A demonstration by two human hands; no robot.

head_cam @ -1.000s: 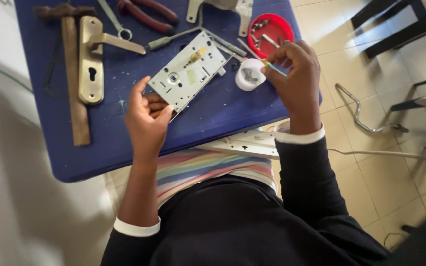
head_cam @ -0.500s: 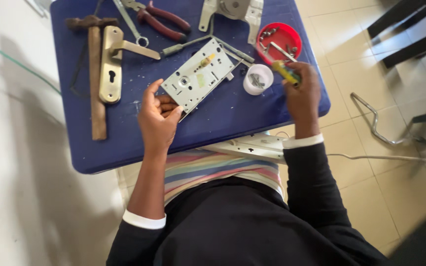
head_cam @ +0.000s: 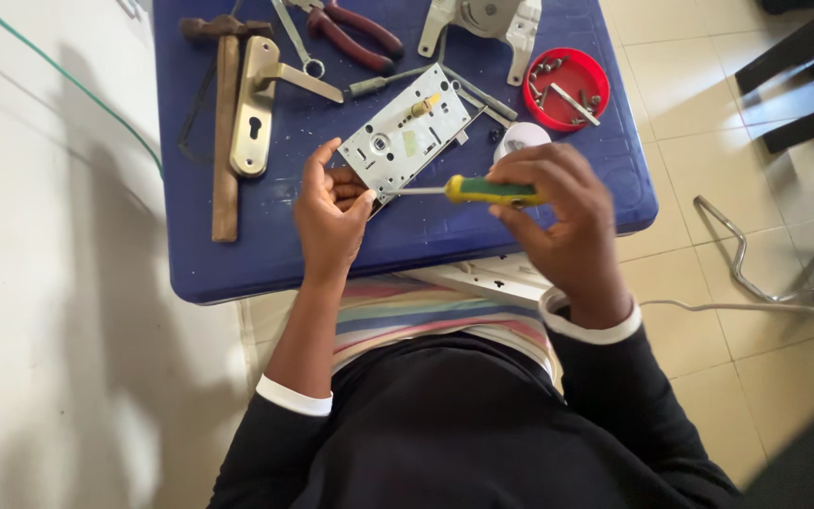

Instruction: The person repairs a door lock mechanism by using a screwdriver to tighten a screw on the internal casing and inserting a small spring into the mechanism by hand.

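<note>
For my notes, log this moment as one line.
left hand: steadies lock case | right hand: holds screwdriver, tip at case edge | surface: blue table

Person, seen from above; landmark: the blue table (head_cam: 237, 264).

- Jacket (head_cam: 463, 424): black, long-sleeved, plain, covering chest and both arms below the table's near edge.
- Cuffs: a white band shows at the end of each sleeve, the right cuff (head_cam: 588, 325) just under the table's near right corner, the left cuff (head_cam: 294, 396) lower, well below the table's edge.
- Striped cloth (head_cam: 426, 316): pastel bands of pink, blue, green and yellow, lying between the jacket and the table's near edge.
- Left hand (head_cam: 330, 212), right hand (head_cam: 558, 212): bare, no rings or watch visible.
</note>
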